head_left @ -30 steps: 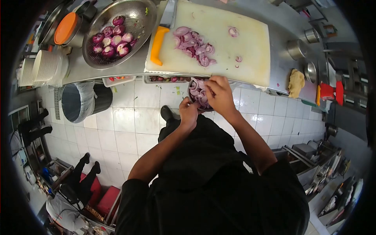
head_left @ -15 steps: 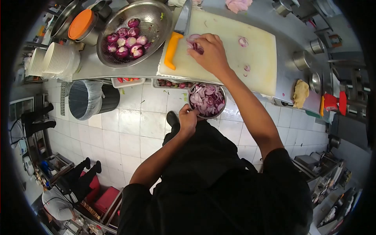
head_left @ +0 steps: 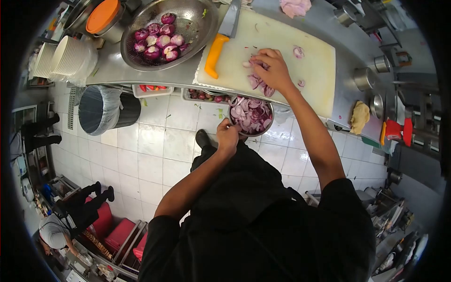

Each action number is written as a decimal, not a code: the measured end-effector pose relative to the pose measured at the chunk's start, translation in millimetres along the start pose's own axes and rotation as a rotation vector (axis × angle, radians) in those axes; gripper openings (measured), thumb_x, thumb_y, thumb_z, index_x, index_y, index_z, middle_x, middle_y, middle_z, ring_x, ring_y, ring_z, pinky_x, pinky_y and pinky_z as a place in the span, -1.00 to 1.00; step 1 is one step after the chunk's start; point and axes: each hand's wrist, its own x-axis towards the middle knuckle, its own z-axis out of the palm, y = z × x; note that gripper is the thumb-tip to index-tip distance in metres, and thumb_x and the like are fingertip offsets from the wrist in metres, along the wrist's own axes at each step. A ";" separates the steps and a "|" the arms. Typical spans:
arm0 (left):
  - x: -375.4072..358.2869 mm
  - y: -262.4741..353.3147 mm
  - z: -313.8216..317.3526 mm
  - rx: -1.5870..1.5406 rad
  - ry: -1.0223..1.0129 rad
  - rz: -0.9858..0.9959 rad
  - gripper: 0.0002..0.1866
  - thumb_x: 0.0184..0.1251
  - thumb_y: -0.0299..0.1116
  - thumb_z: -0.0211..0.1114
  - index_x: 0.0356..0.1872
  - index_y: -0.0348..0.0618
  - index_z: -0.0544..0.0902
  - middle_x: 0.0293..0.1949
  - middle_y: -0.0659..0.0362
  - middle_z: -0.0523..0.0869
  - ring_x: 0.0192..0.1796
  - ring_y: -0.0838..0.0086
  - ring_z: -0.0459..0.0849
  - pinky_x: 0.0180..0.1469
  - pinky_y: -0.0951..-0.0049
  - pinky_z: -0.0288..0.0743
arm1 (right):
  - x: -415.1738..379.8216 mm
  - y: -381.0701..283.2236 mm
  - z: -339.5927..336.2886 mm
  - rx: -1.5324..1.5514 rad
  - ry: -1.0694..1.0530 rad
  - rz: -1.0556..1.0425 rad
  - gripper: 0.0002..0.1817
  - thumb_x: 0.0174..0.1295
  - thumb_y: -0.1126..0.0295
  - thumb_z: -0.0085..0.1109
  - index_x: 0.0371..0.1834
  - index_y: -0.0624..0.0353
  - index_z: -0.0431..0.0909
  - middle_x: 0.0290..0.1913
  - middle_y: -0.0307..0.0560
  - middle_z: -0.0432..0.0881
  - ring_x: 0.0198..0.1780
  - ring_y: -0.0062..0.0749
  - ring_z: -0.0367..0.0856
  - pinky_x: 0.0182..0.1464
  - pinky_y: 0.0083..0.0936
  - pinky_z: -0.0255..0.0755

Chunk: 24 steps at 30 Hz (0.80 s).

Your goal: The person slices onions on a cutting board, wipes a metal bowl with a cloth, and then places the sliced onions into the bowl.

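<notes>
My left hand [head_left: 228, 137] grips the rim of a round metal bowl [head_left: 271, 123] filled with sliced red onion [head_left: 250, 114], held below the counter's front edge. On the white cutting board [head_left: 305, 42], my right hand [head_left: 272, 68] has its fingers curled down over some onion slices [head_left: 261, 83]; its fingertips are partly hidden. More slices lie between that hand and the board's front edge. A knife with a yellow handle [head_left: 216, 55] rests at the board's left side. A few small onion pieces [head_left: 299, 51] lie farther right on the board.
A large metal colander [head_left: 199, 40] holds several peeled red onions at the left. Stacked white bowls [head_left: 70, 56] and an orange lid [head_left: 102, 16] stand beyond it. A lined bin [head_left: 99, 110] is below the counter. Another person [head_left: 55, 231] is at the lower left.
My right hand has moved right and a little nearer the board's front edge, and more onion slices show beneath it. The whole view has shifted slightly.
</notes>
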 end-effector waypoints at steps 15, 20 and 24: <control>2.8 9.9 1.0 -0.049 -0.098 -0.039 -0.85 0.14 -0.73 0.09 -0.41 -0.22 0.50 -0.28 0.00 0.70 -0.25 0.22 0.79 -0.08 0.05 0.82 | -96.8 -99.2 -13.4 0.088 0.128 0.078 -0.69 -0.07 0.50 0.46 -0.18 0.14 0.74 -0.04 -0.07 0.63 0.05 -0.09 0.55 0.14 -0.22 0.46; 4.8 -0.1 -6.1 0.020 -0.098 -0.026 -0.84 0.15 -0.73 0.09 -0.37 -0.22 0.52 -0.27 0.02 0.71 -0.25 0.25 0.79 -0.10 0.08 0.83 | -73.4 -41.4 -58.3 -0.116 0.386 0.334 -0.83 0.22 0.43 0.34 -0.16 0.21 0.70 -0.08 0.10 0.68 -0.02 0.02 0.58 0.11 -0.15 0.41; 1.0 1.9 -1.9 -0.030 -0.066 -0.034 -0.83 0.14 -0.74 0.15 -0.32 -0.26 0.62 -0.33 0.11 0.64 -0.30 0.32 0.76 -0.27 0.21 0.85 | -71.7 23.8 -43.5 -0.552 0.497 0.491 -0.80 0.27 0.37 0.31 -0.11 0.22 0.70 -0.13 0.15 0.67 -0.04 0.04 0.57 0.08 -0.08 0.35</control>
